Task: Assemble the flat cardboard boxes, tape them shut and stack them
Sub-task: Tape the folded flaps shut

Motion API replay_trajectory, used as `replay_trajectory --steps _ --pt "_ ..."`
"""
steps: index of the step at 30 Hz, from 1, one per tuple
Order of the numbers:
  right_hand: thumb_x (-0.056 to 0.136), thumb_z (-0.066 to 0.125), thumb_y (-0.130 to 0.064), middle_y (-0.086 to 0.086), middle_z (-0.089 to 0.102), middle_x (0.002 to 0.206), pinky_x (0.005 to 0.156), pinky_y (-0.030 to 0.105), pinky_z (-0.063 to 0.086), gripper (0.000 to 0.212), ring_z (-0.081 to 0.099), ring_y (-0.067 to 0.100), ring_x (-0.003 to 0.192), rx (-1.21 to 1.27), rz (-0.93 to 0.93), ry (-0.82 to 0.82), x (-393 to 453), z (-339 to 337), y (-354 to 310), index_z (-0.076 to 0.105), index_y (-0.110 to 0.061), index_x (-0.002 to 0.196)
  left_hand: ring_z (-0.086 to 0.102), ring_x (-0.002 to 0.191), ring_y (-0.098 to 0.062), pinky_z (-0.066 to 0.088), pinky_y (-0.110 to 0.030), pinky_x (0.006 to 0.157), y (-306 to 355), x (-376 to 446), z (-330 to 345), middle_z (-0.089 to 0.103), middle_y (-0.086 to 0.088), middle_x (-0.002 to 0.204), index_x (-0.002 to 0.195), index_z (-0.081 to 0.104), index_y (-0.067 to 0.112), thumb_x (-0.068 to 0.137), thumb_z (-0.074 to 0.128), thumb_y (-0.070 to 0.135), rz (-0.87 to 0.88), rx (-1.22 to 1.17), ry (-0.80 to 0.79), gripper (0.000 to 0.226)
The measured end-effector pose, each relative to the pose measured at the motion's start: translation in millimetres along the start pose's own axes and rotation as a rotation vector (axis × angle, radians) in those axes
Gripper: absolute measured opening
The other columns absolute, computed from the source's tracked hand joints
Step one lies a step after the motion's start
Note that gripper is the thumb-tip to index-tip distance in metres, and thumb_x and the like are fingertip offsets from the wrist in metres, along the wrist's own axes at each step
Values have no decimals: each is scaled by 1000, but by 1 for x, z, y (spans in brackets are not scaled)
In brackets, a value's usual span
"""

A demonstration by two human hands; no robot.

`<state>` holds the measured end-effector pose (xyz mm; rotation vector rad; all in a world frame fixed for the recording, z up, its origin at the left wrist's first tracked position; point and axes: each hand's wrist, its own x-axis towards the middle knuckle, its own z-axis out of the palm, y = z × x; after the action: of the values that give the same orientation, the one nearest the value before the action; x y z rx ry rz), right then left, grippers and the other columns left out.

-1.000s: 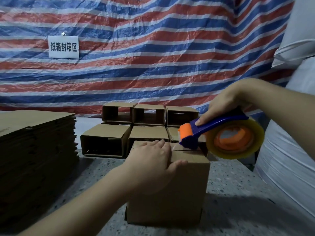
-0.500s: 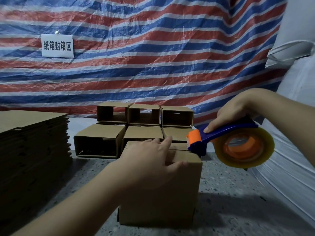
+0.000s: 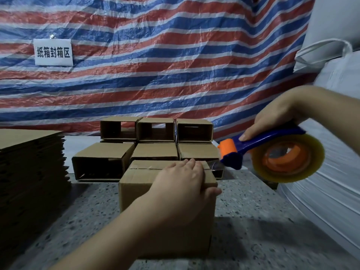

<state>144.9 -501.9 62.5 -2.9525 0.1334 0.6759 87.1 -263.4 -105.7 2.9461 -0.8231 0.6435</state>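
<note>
A brown cardboard box (image 3: 140, 184) stands on the speckled floor in the middle, its top flaps closed with a seam across. My left hand (image 3: 181, 180) lies over its top right edge, fingers flat on the flaps and thumb down the front face. My right hand (image 3: 272, 121) grips the blue handle of a tape dispenser (image 3: 272, 154) with an orange roller and a clear tape roll. The dispenser hangs just off the box's right end, and a strip of clear tape (image 3: 215, 166) runs from it to the box top.
Several assembled boxes (image 3: 155, 141) lie on their sides in two stacked rows behind. A tall pile of flat cardboard (image 3: 29, 172) stands at the left. White woven sacks (image 3: 321, 201) crowd the right. A striped tarp (image 3: 155, 65) with a white sign (image 3: 53, 52) hangs behind.
The tape dispenser has travelled right along the box top and past its right end, drawing tape out. My left hand stayed on the box.
</note>
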Motion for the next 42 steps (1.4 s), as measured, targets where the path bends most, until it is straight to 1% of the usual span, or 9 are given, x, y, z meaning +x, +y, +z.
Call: replay_trajectory --steps 3,13,17,21,25,33,37,40,42 --pt "27 84 -83 13 78 97 66 29 57 110 74 21 75 -28 43 -31 -4 1 16 75 -10 108 37 139 -20 30 -35 114 0 -2 0 42 -2 152 148 31 26 93 24 71 18 -22 42 71" --pt "73 68 -76 4 77 77 56 24 57 70 74 18 65 -192 139 -11 28 42 -23 69 -14 106 48 125 -14 39 -31 101 1 -2 -2 52 5 136 146 30 37 93 21 69 57 -9 68 63" --pt "75 72 -71 -1 71 93 71 31 56 58 68 17 81 -558 207 -38 43 86 -23 66 -20 103 44 133 -17 37 -35 107 1 -4 -2 48 2 144 147 29 38 93 22 69 42 -31 59 62" --pt "77 58 -82 -4 61 86 62 28 47 69 60 13 75 -475 56 299 58 141 15 62 -21 108 42 134 -17 36 -35 108 2 -3 -1 46 2 146 147 28 38 95 23 68 33 -32 68 61" --pt "80 48 -85 -10 51 68 44 25 30 59 48 5 57 -295 -31 644 64 192 27 45 -26 71 40 137 -18 35 -36 110 2 -2 -1 45 1 149 147 29 38 95 24 67 27 -35 62 60" --pt "84 34 -86 -9 49 67 45 25 26 61 45 7 56 -98 55 790 62 255 25 46 -27 77 41 137 -19 35 -36 110 5 -3 -2 45 1 149 147 30 37 95 25 67 22 -16 56 60" --pt "84 4 -84 -4 64 76 67 33 46 84 62 16 74 -176 81 824 46 236 13 61 -22 75 41 136 -20 35 -36 110 5 -4 -3 45 -1 148 147 31 35 96 25 66 23 -13 45 59" --pt "88 4 -75 -4 65 73 67 33 50 79 63 13 72 318 -94 899 35 201 2 61 -22 73 40 137 -21 35 -38 110 6 -4 -3 45 -2 148 145 32 35 96 26 66 14 -15 30 59" --pt "98 19 -70 4 71 84 64 33 49 71 67 17 79 879 -144 626 30 181 -11 66 -17 86 41 137 -21 35 -38 110 6 -3 -3 46 -2 147 144 33 34 96 26 66 20 -10 32 58"
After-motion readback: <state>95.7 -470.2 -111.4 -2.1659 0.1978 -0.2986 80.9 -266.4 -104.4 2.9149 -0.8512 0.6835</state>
